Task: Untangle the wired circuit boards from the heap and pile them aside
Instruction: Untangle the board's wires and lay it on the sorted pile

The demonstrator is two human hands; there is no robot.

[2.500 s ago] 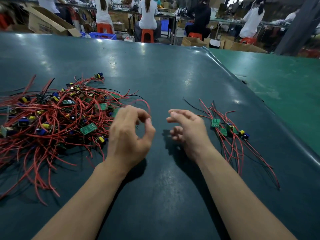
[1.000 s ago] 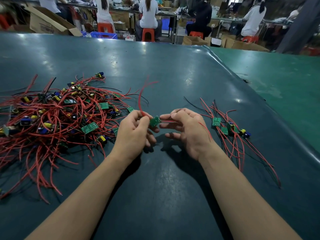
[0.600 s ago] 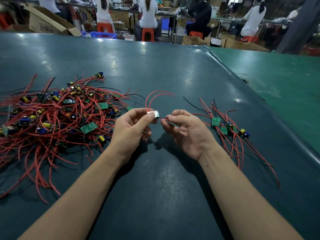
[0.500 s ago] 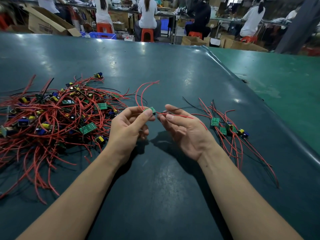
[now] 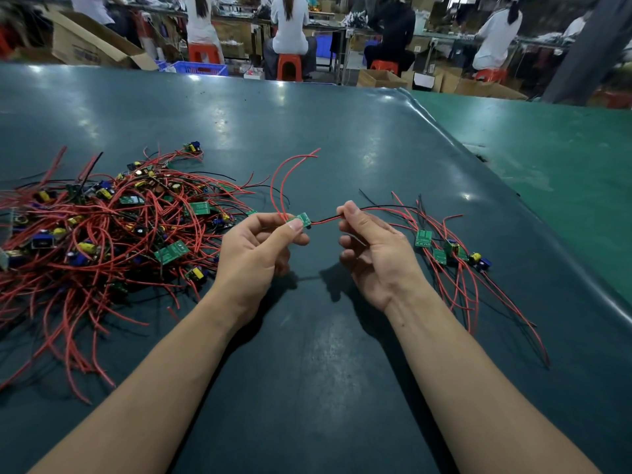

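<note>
Green board (image 5: 302, 219) sits pinched between the left hand's (image 5: 254, 254) thumb and forefinger, held above the desk (image 5: 307, 371) between heap (image 5: 102, 234) and pile (image 5: 448, 251). Half a second ago the right hand (image 5: 374, 254) lay open under the wires; now its grip pinches the black and red wires (image 5: 326, 219), stretched between the hands. Two red leads (image 5: 284, 179) arc upward.

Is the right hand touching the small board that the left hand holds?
Apart. Head view: right hand pinches only the wires; bare wire separates it from the board in the left hand.
</note>
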